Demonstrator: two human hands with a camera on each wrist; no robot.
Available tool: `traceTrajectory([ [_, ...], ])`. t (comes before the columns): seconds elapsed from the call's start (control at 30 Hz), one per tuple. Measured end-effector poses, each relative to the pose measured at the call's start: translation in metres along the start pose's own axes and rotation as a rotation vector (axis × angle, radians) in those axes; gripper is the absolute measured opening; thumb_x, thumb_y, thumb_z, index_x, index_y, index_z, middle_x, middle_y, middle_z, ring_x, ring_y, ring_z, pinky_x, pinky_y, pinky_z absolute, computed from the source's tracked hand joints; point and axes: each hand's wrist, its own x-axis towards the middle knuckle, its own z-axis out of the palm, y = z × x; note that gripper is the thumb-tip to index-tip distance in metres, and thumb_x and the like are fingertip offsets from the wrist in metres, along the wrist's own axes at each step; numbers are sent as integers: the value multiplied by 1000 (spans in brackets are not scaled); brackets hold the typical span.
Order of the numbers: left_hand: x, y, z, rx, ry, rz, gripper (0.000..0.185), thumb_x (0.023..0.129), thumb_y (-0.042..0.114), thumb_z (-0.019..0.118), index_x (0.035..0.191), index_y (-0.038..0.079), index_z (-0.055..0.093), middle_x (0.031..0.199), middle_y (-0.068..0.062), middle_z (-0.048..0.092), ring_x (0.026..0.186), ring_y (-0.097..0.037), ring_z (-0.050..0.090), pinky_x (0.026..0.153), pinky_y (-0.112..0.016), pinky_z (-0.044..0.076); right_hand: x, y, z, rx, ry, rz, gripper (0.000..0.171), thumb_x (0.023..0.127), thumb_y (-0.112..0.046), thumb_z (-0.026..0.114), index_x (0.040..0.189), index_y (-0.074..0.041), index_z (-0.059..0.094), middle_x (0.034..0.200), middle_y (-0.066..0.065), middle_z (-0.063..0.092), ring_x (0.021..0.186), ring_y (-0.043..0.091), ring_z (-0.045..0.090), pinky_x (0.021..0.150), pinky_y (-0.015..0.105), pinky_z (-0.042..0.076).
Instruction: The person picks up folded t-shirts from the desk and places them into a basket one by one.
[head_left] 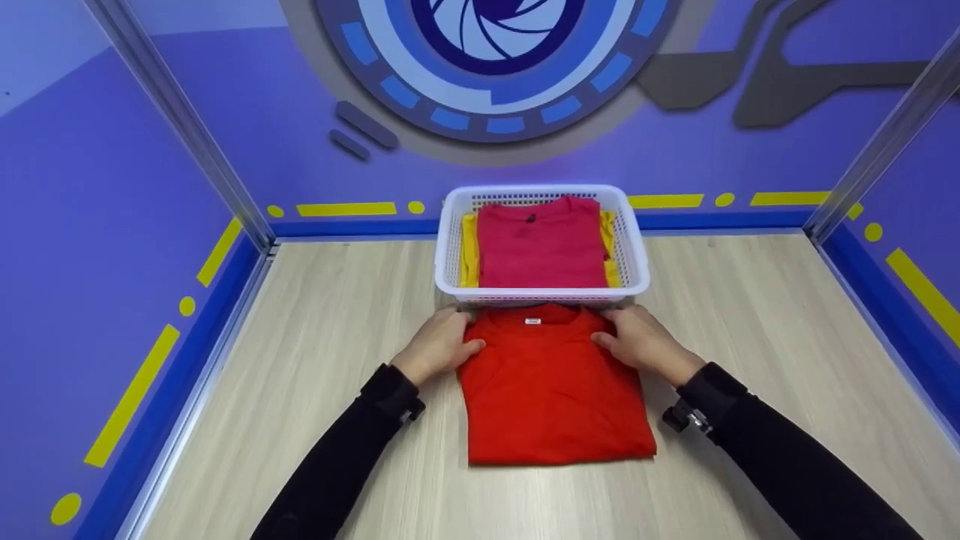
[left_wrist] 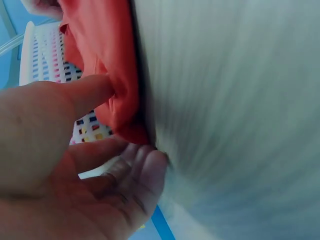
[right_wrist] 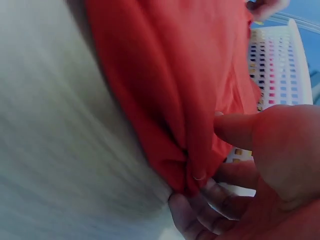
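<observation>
A folded red T-shirt (head_left: 555, 397) lies flat on the table, its neckline with a small white label toward the basket. My left hand (head_left: 441, 343) pinches its upper left corner; in the left wrist view the thumb (left_wrist: 92, 92) presses into the cloth and the fingers curl at its edge. At the upper right corner my right hand (head_left: 643, 343) pinches the shirt, thumb (right_wrist: 237, 129) on top and fingertips by the lower edge, where the cloth bunches. Just beyond stands a white plastic basket (head_left: 540, 294), with a folded pink-red shirt (head_left: 544, 247) inside on top of yellow cloth (head_left: 469, 251).
The basket stands close to the blue back wall (head_left: 337, 172). Blue side panels with metal frame posts (head_left: 202, 150) bound the wooden table (head_left: 330, 315) at left and right. Bare tabletop shows on both sides of the shirt.
</observation>
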Motion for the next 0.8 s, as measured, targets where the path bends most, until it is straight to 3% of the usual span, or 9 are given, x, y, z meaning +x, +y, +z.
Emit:
traceTrajectory([
  [0.2, 5, 6, 2, -21, -15, 28, 43, 102, 22, 75, 135, -5, 72, 129, -23, 75, 122, -38, 70, 110, -50, 57, 2, -1, 3, 50, -11, 66, 32, 103, -18, 76, 127, 3, 72, 116, 22, 73, 106, 35, 64, 96, 54, 53],
  [0.37, 7, 9, 5, -58, -48, 25, 43, 99, 17, 71, 136, -5, 73, 128, -22, 75, 115, -32, 69, 107, -46, 58, 5, -1, 7, 85, -27, 59, 18, 104, -18, 75, 106, 0, 74, 88, 11, 62, 87, 28, 58, 78, 40, 46],
  [0.43, 7, 9, 7, -64, -58, 16, 38, 98, 17, 70, 130, -3, 75, 119, -18, 74, 105, -28, 65, 100, -43, 58, 4, 0, 8, 101, -31, 44, 15, 104, -17, 74, 102, -2, 73, 83, 7, 58, 83, 25, 55, 75, 36, 42],
  [0.53, 6, 8, 9, -86, -60, 15, 22, 98, 18, 68, 112, 2, 75, 99, -9, 66, 91, -23, 57, 86, -38, 53, -1, 2, 6, 124, -32, 37, 13, 105, -16, 72, 105, -3, 74, 86, 6, 61, 85, 23, 56, 77, 36, 44],
  [0.63, 3, 6, 6, -137, -48, 33, 13, 98, 18, 67, 103, 7, 71, 89, -2, 58, 84, -20, 54, 79, -34, 47, -9, 3, -1, 148, -28, 42, 14, 107, -17, 71, 112, -3, 73, 89, 7, 63, 86, 22, 58, 78, 37, 46],
  [0.8, -2, 4, -7, -245, -23, 81, 14, 97, 18, 68, 107, 10, 74, 85, 3, 58, 79, -14, 54, 73, -29, 44, -21, -2, -17, 194, 9, 36, 15, 107, -17, 71, 116, -4, 73, 88, 6, 63, 81, 20, 56, 74, 34, 46],
])
